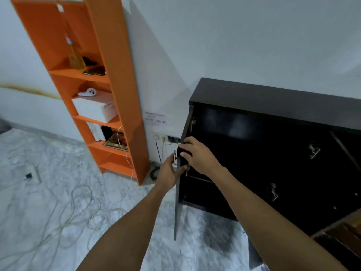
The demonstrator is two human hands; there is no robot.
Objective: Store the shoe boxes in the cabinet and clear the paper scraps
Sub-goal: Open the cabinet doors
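White walls and a grey-white marbled floor (48, 192) are what I see, with pale cables (74, 210) looped loosely over the floor at left. Against the wall stands an orange shelf (115, 90) holding a yellow bottle, a white box (95, 110) with a white controller (88, 92) on top, and small clutter lower down; handwriting on the box is too blurred to read. A paper note (155, 119) is taped to the wall above a socket (161, 137); I make out "CCTV" on it, the rest is illegible. Right of that sits the black cabinet (273, 98), its inside dark with metal hinges showing. Its left door (178, 192) stands open, edge-on to me. My left hand (169, 175) curls around the door's outer side at the handle, fingers grasping it. My right hand (197, 155) pinches the door's edge from the inner side, thumb and fingers closed on it. No shoe boxes or paper scraps that I can identify in view; a brown shape at bottom right is unclear.
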